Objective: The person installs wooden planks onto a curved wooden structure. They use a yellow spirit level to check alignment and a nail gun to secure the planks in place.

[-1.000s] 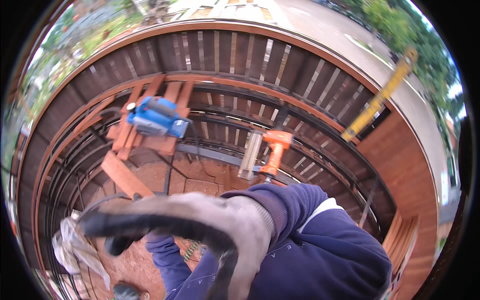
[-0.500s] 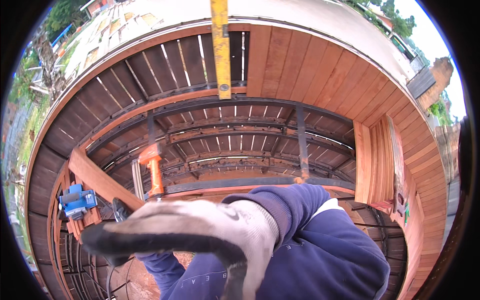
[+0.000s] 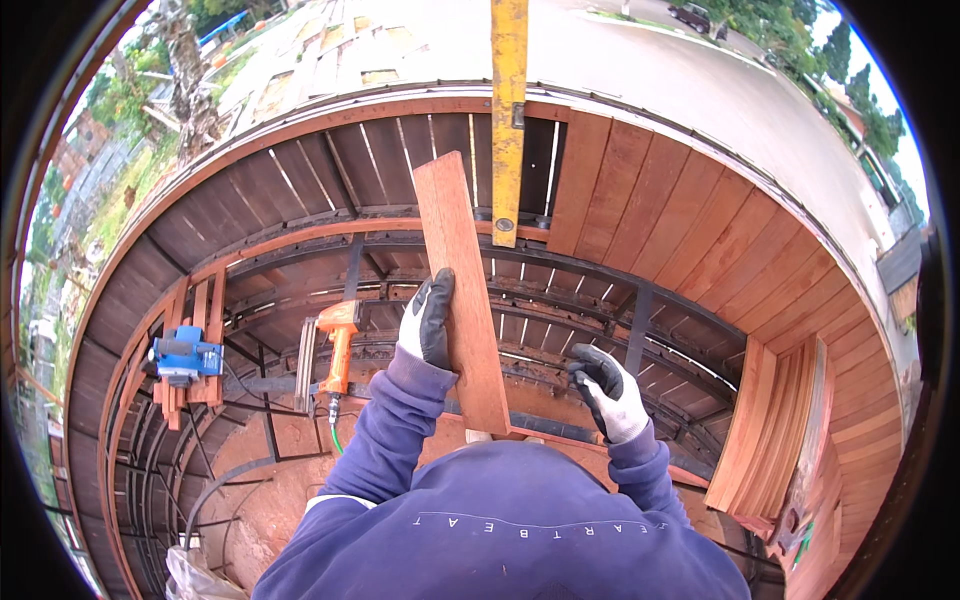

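A reddish wooden board [image 3: 465, 310] is gripped at its left edge by my left hand [image 3: 428, 325], which wears a white and black glove. The board stands lengthwise before me, its far end tilted slightly left, over the curved black frame. My right hand [image 3: 610, 393], gloved the same way, is raised to the right of the board. It holds nothing, its fingers bent but apart. Beyond the board lies a yellow spirit level [image 3: 508, 130] across the slatted ledge. An orange nail gun [image 3: 339, 345] with a green hose rests on the frame left of my left hand.
A blue power planer [image 3: 186, 356] sits on short wood offcuts at the left. Stacked boards [image 3: 765, 430] lean at the right. Fitted reddish boards [image 3: 690, 210] cover the curved ledge at far right; dark gapped slats [image 3: 270, 190] line its left. Black metal bars [image 3: 637, 330] cross below.
A gloved hand and arm that stretched leftward across the view have drawn back. The board, which lay at the left near the planer, is now lifted to the middle in my left hand.
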Motion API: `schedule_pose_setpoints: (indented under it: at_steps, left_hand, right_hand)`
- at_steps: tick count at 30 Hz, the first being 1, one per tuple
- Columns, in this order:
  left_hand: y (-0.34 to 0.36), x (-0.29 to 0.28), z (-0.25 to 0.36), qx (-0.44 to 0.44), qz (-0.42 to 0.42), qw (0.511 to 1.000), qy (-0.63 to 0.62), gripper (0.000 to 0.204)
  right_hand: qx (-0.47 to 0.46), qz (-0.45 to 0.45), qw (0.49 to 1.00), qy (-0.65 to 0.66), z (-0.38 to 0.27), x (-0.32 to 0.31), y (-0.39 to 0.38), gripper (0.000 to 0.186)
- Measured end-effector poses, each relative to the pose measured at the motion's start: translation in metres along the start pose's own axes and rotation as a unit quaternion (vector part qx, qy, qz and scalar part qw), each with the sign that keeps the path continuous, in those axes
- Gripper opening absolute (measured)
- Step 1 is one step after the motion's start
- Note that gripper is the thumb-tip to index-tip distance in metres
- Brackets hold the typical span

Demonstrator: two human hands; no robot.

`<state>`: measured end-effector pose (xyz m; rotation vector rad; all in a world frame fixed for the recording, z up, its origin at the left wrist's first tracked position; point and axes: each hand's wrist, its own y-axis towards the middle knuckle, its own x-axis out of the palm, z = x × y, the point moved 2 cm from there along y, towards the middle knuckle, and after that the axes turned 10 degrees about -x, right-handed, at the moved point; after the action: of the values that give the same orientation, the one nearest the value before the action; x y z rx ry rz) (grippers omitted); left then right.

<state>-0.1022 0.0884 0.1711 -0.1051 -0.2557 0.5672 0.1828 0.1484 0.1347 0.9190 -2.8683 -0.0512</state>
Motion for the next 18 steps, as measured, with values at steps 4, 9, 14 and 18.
schedule_pose_setpoints:
  at_steps: [4, 9, 14, 18]
  left_hand:
    - [0.025, 0.020, -0.003, 0.021, -0.031, 0.999, -0.004, 0.035]
    - [0.073, 0.045, -0.014, 0.016, -0.155, 0.988, 0.020, 0.037]
    - [0.111, 0.077, -0.012, 0.040, -0.276, 0.957, 0.077, 0.030]
    - [0.145, 0.087, -0.002, 0.056, -0.289, 0.949, 0.117, 0.032]
  right_hand:
    - [-0.014, -0.011, 1.000, 0.002, -0.013, 0.015, 0.011, 0.042]
    - [-0.148, 0.017, 0.985, -0.093, -0.041, 0.007, 0.079, 0.052]
    - [-0.221, 0.065, 0.959, -0.166, -0.113, 0.001, 0.162, 0.064]
    - [-0.138, 0.041, 0.977, -0.155, -0.130, -0.004, 0.205, 0.025]
